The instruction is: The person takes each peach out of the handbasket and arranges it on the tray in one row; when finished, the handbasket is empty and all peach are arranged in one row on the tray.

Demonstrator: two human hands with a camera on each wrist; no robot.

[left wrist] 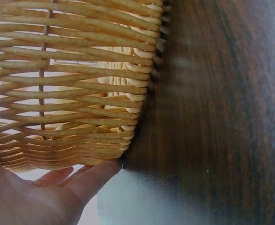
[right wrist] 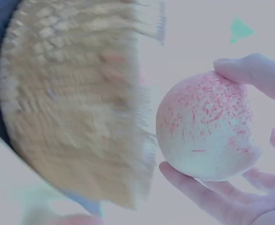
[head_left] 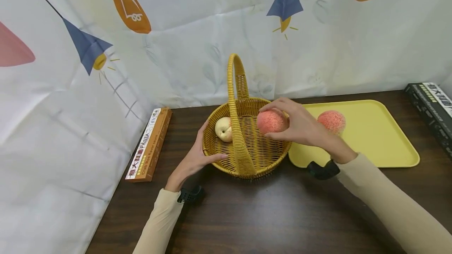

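A woven basket (head_left: 263, 167) with a tall handle stands on the table, a pale peach (head_left: 223, 129) lying in its left side. The left hand (head_left: 195, 156) rests against the basket's left side, thumb over the near rim; in the left wrist view its fingers (left wrist: 97, 180) touch the basket's weave (left wrist: 71, 93). Above the basket's right part, the right hand (head_left: 300, 122) holds a pink peach (head_left: 271, 121) between thumb and fingers. The right wrist view shows this peach (right wrist: 205, 126) pinched, beside the blurred basket (right wrist: 76, 108).
A yellow tray (head_left: 378, 140) lies to the right with another pink peach (head_left: 332, 122) near its left side, partly behind the right hand. An orange pasta box (head_left: 150, 144) is at the left, a black box (head_left: 431, 113) at the far right. A patterned cloth hangs behind the table.
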